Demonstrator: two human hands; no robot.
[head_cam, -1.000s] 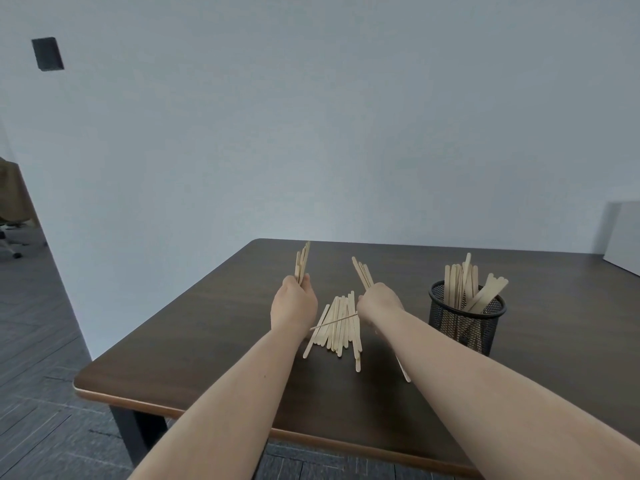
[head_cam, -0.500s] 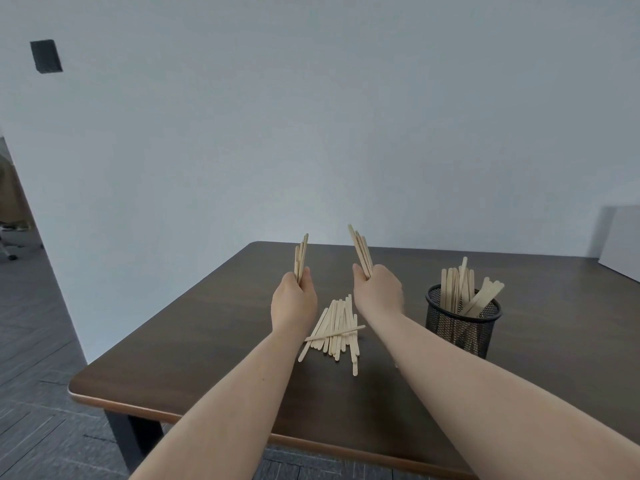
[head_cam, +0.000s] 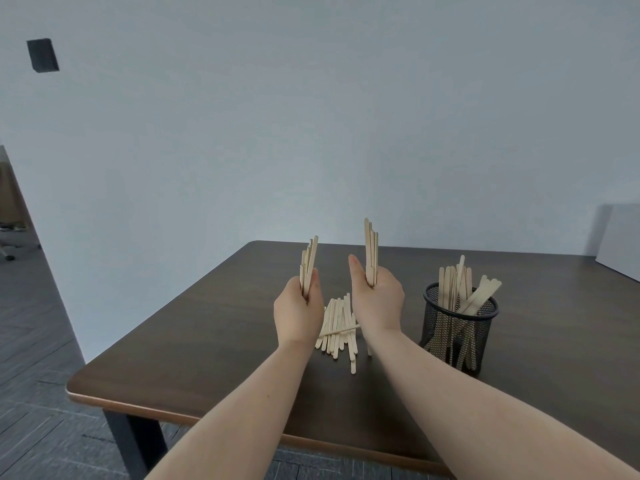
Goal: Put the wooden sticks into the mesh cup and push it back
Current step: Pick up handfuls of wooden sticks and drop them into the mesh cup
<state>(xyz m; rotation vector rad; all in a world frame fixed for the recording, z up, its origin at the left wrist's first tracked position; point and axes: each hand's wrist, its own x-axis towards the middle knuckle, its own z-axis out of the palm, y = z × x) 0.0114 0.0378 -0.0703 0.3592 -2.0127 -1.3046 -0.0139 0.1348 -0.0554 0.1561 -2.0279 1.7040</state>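
My left hand (head_cam: 298, 311) is shut on a small bundle of wooden sticks (head_cam: 309, 261) that points up and slightly right. My right hand (head_cam: 377, 303) grips a second upright bundle of sticks (head_cam: 370, 251), thumb stretched out to the left. Both hands hover above the dark table (head_cam: 194, 348). Between and below them lies a loose pile of wooden sticks (head_cam: 337, 323), one stick lying across it. The black mesh cup (head_cam: 457, 334) stands to the right of my right hand, holding several sticks that lean against its rim.
The table's front edge and left corner (head_cam: 74, 389) are close to me, with a black leg below. A white board (head_cam: 620, 244) leans at the far right. A grey wall runs behind the table.
My right hand has lifted its bundle off the pile and turned it from leaning left to upright. My left hand has risen a little with its bundle.
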